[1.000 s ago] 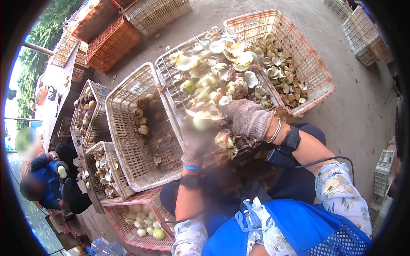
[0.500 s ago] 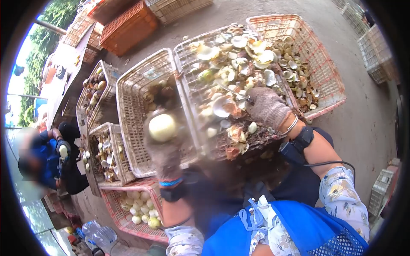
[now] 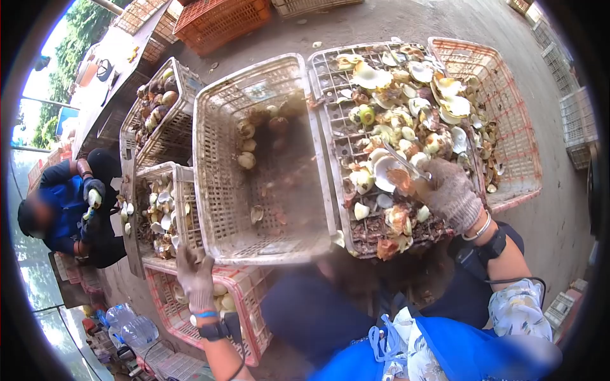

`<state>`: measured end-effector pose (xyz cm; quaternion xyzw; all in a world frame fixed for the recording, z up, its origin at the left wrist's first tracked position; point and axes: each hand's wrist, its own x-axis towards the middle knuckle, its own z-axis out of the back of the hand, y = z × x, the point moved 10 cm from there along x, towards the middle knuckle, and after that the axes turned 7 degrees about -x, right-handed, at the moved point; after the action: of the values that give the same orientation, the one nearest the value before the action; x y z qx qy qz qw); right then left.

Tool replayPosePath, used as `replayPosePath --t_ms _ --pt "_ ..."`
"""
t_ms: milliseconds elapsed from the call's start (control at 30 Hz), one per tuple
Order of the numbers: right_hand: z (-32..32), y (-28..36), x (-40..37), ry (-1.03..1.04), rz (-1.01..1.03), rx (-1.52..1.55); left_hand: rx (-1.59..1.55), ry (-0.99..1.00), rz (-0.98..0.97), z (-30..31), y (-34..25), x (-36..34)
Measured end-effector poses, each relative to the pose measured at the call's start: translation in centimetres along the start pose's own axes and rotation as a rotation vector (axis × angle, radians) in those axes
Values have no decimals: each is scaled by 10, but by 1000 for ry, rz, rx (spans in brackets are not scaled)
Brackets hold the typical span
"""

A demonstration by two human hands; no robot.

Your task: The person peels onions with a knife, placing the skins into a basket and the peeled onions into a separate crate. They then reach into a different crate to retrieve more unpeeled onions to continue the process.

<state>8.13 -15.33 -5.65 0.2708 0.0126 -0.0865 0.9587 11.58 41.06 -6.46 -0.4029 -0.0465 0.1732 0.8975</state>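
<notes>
My right hand, in a knitted glove, is closed around a small knife, its blade pointing up and left. It is over a crate whose grid top is heaped with onion peels and scraps. My left hand, also gloved, is at the near rim of a pink crate at lower left. Its fingers look apart, and no onion shows in them. Peeled onions lie in that crate, partly hidden by the hand and the rim.
A deep crate left of the peels holds several brown onions. Further left are a crate of unpeeled onions and one of peels. A co-worker sits at far left. Orange crates stand behind.
My left hand has moved left and down from the deep crate to the pink crate; the peeled onion it held is no longer in it. My view has shifted. My right hand keeps the knife.
</notes>
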Motion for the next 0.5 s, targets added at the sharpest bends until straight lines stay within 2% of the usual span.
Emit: replayPosePath --t_ms 33,67,100,133,167,200,233,267,367,433,467,500 --pt "-3 0 2 -14 23 -12 79 115 -110 -38 -21 31" --pt "-6 -1 5 -25 35 -18 -4 135 -137 -75 -37 57" --pt "-10 -5 7 -16 12 18 159 192 -144 -118 -62 80" --pt "-14 -12 10 -5 -53 57 179 274 -347 -159 -86 100" --pt "-19 -19 13 5 -119 98 367 254 -464 -194 -100 123" --pt "-19 -20 18 -24 -106 68 256 359 -256 -230 -96 150" --pt "-19 -22 20 -52 -100 37 309 365 -348 -257 -112 166" --pt "-21 -24 25 -52 -81 -3 369 194 -544 -283 -102 195" --pt "-31 -30 35 -41 -83 -65 471 398 -281 -347 -98 241" --pt "-36 -32 40 34 -164 -112 520 383 -325 -379 -88 275" --pt "-37 -30 42 28 -156 -112 554 474 -232 -397 -73 289" --pt "-38 -29 44 23 -147 -111 564 383 -292 -401 -77 297"
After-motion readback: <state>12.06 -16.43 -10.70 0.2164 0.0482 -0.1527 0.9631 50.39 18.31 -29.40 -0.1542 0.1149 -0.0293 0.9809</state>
